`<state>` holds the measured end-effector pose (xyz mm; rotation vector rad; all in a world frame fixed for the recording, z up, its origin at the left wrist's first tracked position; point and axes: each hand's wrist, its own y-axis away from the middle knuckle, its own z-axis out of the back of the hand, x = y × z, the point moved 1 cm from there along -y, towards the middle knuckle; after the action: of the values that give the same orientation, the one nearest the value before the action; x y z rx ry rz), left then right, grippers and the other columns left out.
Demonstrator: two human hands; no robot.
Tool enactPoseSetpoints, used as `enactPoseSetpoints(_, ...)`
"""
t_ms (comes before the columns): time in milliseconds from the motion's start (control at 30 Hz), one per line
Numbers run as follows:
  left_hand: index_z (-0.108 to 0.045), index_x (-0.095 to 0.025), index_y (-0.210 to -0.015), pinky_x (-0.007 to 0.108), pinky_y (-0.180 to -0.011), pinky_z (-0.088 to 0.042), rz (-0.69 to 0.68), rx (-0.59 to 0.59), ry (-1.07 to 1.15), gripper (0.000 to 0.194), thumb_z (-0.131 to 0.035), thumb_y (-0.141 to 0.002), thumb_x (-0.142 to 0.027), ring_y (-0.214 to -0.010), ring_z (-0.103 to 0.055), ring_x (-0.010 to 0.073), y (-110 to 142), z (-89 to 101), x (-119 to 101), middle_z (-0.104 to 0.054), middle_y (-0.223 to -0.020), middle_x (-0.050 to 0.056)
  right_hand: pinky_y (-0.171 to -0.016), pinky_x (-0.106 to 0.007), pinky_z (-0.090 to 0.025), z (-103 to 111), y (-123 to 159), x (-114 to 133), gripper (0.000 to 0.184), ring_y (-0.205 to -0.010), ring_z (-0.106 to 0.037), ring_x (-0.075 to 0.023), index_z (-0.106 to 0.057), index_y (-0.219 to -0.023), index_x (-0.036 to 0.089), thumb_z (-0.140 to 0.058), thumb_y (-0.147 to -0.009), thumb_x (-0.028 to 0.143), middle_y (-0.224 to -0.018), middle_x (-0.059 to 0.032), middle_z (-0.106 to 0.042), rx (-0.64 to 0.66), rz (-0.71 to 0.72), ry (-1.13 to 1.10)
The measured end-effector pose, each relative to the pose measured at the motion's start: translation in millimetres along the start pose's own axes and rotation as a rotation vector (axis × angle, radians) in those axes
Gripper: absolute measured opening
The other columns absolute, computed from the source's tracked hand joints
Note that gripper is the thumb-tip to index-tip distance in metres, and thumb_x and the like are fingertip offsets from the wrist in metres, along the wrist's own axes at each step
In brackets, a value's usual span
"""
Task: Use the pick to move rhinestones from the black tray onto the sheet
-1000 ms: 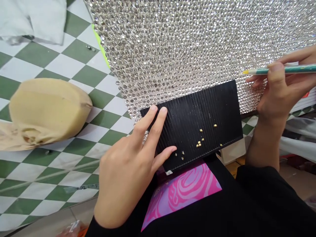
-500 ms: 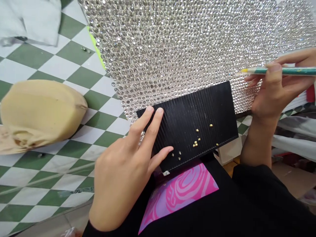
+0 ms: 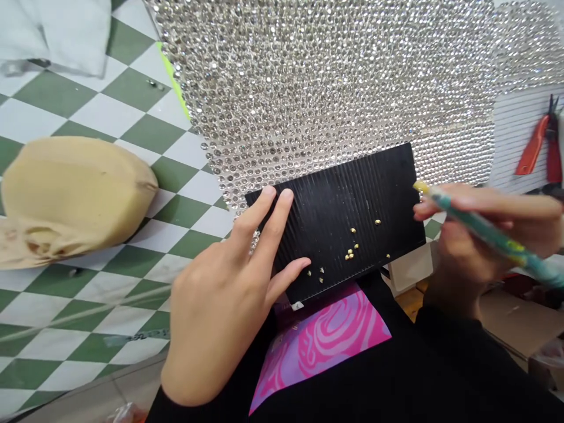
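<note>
A black ridged tray (image 3: 335, 200) rests on my lap and carries several small gold studs (image 3: 350, 254). My left hand (image 3: 229, 294) lies on the tray's left end, fingers spread and flat. My right hand (image 3: 476, 235), blurred by motion, grips a teal picker pencil (image 3: 480, 232) whose yellow tip points at the tray's right edge. Behind the tray stands a large sheet covered in silver rhinestones (image 3: 335, 82).
A beige foam form (image 3: 74, 194) lies on the green and white checked floor (image 3: 132, 147) at left. A pink swirl-patterned card (image 3: 326, 341) sits under the tray on my black clothing. Red pliers (image 3: 535, 144) hang on a white panel at right. White cloth (image 3: 57, 32) lies at top left.
My right hand has dropped with the pencil from in front of the rhinestone sheet to the tray's right edge, uncovering the red pliers. My left hand has stayed on the tray.
</note>
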<state>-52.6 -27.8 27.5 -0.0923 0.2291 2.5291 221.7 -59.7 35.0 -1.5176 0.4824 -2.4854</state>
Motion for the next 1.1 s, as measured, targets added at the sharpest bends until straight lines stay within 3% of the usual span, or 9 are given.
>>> enactPoseSetpoints(67,-0.026,-0.021,-0.158,0.036,-0.062,-0.045,0.002,-0.007,0.004,0.062,-0.044,-0.102,-0.039,-0.071,-0.068,0.0198,0.1,0.2,-0.1,-0.049,-0.154,0.014,-0.08,-0.041,-0.057,-5.8,5.6,7.4,0.044,-0.088,-0.068,-0.0191,-0.067,-0.122,0.016,-0.059,-0.082,0.0,-0.096,-0.0067,-0.068,0.134,0.077,-0.057)
enactPoseSetpoints(167,-0.027,-0.021,-0.157,0.037,-0.062,-0.047,0.005,-0.011,0.017,0.061,-0.045,-0.102,-0.039,-0.071,-0.068,0.0198,-0.5,0.3,-0.2,-0.049,-0.154,0.014,-0.078,-0.042,-0.054,-11.8,11.5,7.9,0.039,-0.08,-0.064,-0.0174,-0.068,-0.116,0.013,-0.058,-0.08,0.003,-0.088,-0.0063,-0.065,0.235,0.06,-0.099)
enactPoseSetpoints(400,-0.03,-0.02,-0.157,0.039,-0.059,-0.049,0.004,-0.022,0.035,0.061,-0.045,-0.101,-0.039,-0.069,-0.069,0.0214,-2.5,0.9,-2.0,-0.049,-0.153,0.015,-0.071,-0.034,-0.051,-21.3,15.0,5.3,0.028,-0.062,-0.053,-0.0094,-0.065,-0.101,0.011,-0.057,-0.075,0.002,-0.069,0.0002,-0.056,0.265,0.099,-0.039)
enactPoseSetpoints(700,-0.032,-0.02,-0.156,0.039,-0.06,-0.049,0.006,-0.018,0.04,0.06,-0.046,-0.101,-0.038,-0.07,-0.069,0.0214,-1.9,2.4,-1.6,-0.051,-0.152,0.014,-0.068,-0.033,-0.053,-28.5,11.3,13.7,0.019,-0.061,-0.053,-0.0084,-0.063,-0.089,0.012,-0.056,-0.074,0.001,-0.066,0.0006,-0.055,0.259,0.128,0.046)
enactPoseSetpoints(1100,-0.028,-0.021,-0.158,0.038,-0.061,-0.05,0.016,0.019,0.026,0.06,-0.043,-0.102,-0.039,-0.072,-0.07,0.0212,-2.2,2.5,-1.9,-0.049,-0.154,0.014,-0.066,-0.035,-0.052,-22.5,17.0,7.2,0.023,-0.057,-0.052,-0.0097,-0.065,-0.088,0.014,-0.057,-0.07,0.001,-0.066,0.0008,-0.054,0.197,0.131,0.064)
